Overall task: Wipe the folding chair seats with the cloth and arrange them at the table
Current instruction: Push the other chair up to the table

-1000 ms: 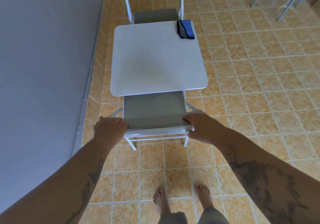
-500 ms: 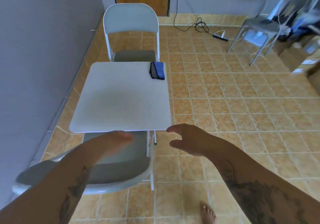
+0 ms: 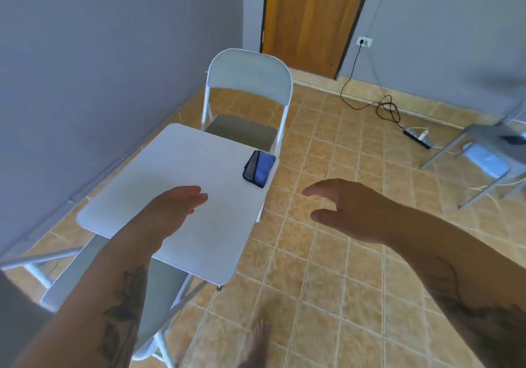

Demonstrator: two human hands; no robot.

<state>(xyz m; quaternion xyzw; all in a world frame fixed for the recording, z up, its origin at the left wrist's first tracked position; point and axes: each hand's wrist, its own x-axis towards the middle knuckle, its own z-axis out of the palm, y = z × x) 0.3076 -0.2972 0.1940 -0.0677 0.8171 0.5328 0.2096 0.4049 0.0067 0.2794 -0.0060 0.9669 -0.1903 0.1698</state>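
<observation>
Both hands are off everything at this moment. The left hand (image 3: 173,211) floats over the near part of the desk (image 3: 159,168), fingers stretched flat and loose, holding nothing. The right hand (image 3: 341,211) hangs out over the tiled floor (image 3: 341,282) just past the desk's right edge, its grip half open in a loose curl — also empty.

The cloth (image 3: 259,168) lies folded on the far right corner of the desk, blue with a grey side showing, close to the edge. It looks soft and light, the sort of thing that slumps and unfolds if lifted by one corner; I'd pinch it across the whole fold so it comes up as one pad.

The far chair (image 3: 247,102) stands open at the far end of the desk, its seat front tucked under the desk's edge. The near chair (image 3: 159,285) sits under the near end, mostly hidden by the desk top and the left forearm; only a strip of grey seat and pale frame shows. These folding chairs look like thin metal tube with padded seats — light enough to shift with two hands, but liable to hinge shut if lifted by the seat. The top of the backrest, gripped at both sides, seems the safest place to hold.
</observation>
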